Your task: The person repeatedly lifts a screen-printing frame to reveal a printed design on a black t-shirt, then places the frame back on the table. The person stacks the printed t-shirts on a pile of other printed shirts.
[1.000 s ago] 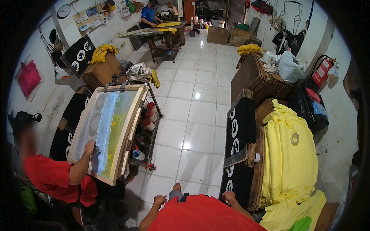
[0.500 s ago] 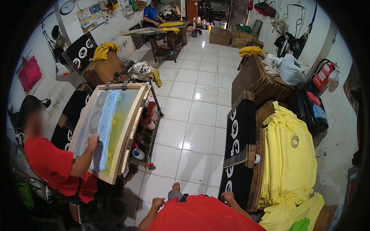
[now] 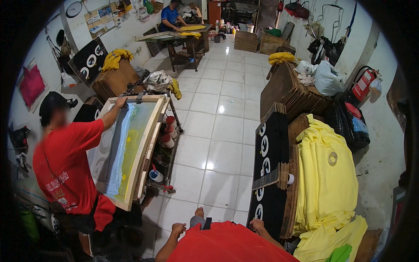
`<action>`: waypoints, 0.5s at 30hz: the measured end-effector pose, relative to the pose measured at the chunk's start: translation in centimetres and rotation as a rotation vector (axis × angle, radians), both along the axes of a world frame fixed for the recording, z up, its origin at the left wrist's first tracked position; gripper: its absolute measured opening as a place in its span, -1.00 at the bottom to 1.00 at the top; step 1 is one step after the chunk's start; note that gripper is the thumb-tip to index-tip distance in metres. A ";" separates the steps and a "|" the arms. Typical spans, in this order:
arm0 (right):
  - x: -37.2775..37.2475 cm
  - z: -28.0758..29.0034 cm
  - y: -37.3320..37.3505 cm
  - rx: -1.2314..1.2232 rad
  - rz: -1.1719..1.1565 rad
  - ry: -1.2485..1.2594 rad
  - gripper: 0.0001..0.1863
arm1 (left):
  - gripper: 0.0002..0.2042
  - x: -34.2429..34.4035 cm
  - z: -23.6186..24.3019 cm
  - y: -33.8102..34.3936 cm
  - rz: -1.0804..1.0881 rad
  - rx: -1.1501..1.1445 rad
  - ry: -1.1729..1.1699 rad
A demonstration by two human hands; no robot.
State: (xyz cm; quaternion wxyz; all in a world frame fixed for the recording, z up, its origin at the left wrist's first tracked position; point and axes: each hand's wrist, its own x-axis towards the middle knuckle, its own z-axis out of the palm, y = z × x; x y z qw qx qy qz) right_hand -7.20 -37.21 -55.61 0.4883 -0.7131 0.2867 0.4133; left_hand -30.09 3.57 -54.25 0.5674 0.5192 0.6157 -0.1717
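My left hand [image 3: 178, 228] is held in front of me with its fingers curled in, nothing seen in it. On the other side, my right hand [image 3: 257, 224] is also curled, close beside the near end of a row of black printed fabric [image 3: 264, 177] laid over brown boards; I cannot tell if it touches. Right of that row lies a heap of yellow fabric [image 3: 325, 174] with a tape roll [image 3: 332, 159] on top. At left, a co-worker in a red shirt [image 3: 67, 163] grips the far edge of a wooden-framed printing screen [image 3: 150, 144] streaked with light blue ink.
A metal rack [image 3: 175, 131] with red-lidded containers [image 3: 167, 140] and an ink tub [image 3: 156, 175] stands under the screen. Stacked brown boards [image 3: 288, 89] line the right side. White floor tiles [image 3: 218, 126] run between. Another person in blue [image 3: 169, 19] works at a far table.
The co-worker in red has straightened up and moved a hand from the screen's middle to its far edge. My hands have hardly moved.
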 end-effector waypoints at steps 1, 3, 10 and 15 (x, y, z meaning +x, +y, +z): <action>0.0 0.0 0.0 -0.004 0.004 -0.006 -0.96 | -0.82 -0.1 -0.1 0.0 -0.002 -0.003 -0.005; 0.0 0.0 -0.1 -0.020 0.047 -0.015 -0.96 | -0.82 -0.2 -0.3 -0.1 0.005 -0.022 -0.008; 0.7 1.7 0.3 -0.031 0.095 -0.018 -0.94 | -0.79 -0.3 0.0 -0.9 -0.015 0.002 0.015; 1.1 2.1 0.5 -0.003 0.066 -0.017 -0.93 | -0.78 -0.4 0.2 -1.2 -0.022 -0.019 -0.008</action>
